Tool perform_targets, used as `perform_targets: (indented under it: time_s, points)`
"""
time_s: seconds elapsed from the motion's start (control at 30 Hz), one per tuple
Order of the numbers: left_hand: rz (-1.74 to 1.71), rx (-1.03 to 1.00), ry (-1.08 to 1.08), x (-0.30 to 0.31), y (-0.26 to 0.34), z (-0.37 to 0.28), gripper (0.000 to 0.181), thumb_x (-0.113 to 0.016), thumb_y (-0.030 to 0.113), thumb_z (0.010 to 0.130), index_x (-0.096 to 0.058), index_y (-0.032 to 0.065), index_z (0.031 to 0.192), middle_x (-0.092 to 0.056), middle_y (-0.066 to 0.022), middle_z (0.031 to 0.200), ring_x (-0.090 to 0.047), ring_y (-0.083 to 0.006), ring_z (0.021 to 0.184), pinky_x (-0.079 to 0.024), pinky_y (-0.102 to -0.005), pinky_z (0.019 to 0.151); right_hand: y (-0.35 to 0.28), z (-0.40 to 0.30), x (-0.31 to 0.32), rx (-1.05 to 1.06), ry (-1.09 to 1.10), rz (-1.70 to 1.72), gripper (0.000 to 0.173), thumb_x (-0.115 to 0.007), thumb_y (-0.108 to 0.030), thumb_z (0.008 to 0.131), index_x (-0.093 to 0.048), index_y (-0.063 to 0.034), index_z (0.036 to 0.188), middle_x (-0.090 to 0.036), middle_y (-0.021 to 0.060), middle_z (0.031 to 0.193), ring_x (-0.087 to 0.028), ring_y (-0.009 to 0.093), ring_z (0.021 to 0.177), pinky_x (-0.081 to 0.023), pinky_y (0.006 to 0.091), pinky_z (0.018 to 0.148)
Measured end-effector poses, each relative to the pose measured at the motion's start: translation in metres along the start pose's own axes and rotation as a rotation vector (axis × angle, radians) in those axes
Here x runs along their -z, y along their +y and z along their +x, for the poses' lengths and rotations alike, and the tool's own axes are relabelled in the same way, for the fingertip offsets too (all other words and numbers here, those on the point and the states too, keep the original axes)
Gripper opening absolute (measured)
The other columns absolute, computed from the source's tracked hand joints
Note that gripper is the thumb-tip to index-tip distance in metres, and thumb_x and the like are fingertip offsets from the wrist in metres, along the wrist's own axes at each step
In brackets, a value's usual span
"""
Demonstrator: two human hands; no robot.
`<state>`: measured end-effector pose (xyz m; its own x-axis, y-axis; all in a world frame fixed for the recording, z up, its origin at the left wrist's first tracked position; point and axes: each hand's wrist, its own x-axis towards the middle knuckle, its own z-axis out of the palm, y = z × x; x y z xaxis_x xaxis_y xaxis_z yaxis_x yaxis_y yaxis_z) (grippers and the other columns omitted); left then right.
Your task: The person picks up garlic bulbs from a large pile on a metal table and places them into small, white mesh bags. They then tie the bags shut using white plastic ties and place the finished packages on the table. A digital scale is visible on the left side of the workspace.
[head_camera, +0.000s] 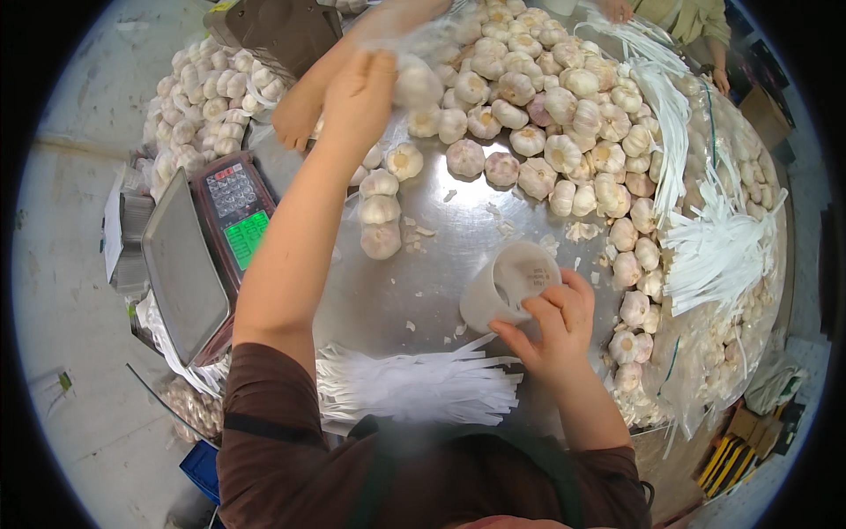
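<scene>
My right hand [552, 324] grips the rim of a translucent white plastic measuring cup [479, 301], thumb outside and fingers over the edge. The cup tilts on the metal tabletop [423, 291], its mouth towards the upper right. My left hand [363, 92] reaches far forward, fingers closed on blurred, translucent white material [410, 36]. A blurred garlic bulb [418, 82] is beside this hand; whether the material encloses it is unclear. Below it lies a row of three garlic bulbs [379, 210], close together. A bundle of flat white strips [420, 387] lies before my body.
A heap of garlic bulbs [562, 106] covers the far right. White strips [720, 244] lie over a clear bag of garlic [714, 344]. A digital scale [231, 192] stands left, near bagged garlic [205, 99]. Another person's hand [297, 116] is beside my left hand; a co-worker [700, 23] is at far right.
</scene>
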<state>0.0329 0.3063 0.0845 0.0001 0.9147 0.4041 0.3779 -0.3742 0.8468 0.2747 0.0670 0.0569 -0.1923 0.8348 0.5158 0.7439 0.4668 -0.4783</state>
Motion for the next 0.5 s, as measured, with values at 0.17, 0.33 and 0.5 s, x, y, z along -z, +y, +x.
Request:
perform_targets:
  time_s: [0.17,0.33,0.5]
  points:
    - [0.583,-0.144,-0.218,-0.014,-0.09,0.009,0.024,-0.051,0.025,0.09,-0.055,0.0024,0.085,-0.059,-0.0209,0.081,-0.054,-0.0406,0.076,-0.045,-0.0438,0.07,0.005,-0.001,0.001,0.036,-0.012,-0.052,0.038,-0.084,-0.015,0.056,-0.059,-0.0088,0.082,-0.053,0.007,0.095,-0.05,0.038,0.1,-0.044,0.0461,0.081]
    - [0.758,-0.374,-0.105,-0.01,-0.114,-0.022,0.019,-0.057,0.015,0.086,-0.058,0.0025,0.1,-0.06,-0.019,0.097,-0.055,-0.0351,0.095,-0.045,-0.042,0.081,0.003,0.006,0.012,0.0,-0.091,-0.099,0.033,-0.082,-0.013,0.057,-0.059,-0.0086,0.08,-0.054,0.0074,0.091,-0.051,0.038,0.1,-0.045,0.0454,0.082]
    - [0.352,0.222,-0.194,0.01,0.009,-0.114,0.022,-0.063,0.016,0.084,-0.064,0.0011,0.099,-0.064,-0.0087,0.095,-0.06,-0.0185,0.087,-0.047,-0.0315,0.079,-0.001,0.017,0.004,-0.027,-0.159,-0.077,0.029,-0.08,-0.014,0.06,-0.059,-0.0087,0.08,-0.055,0.0049,0.092,-0.051,0.036,0.102,-0.046,0.0419,0.081]
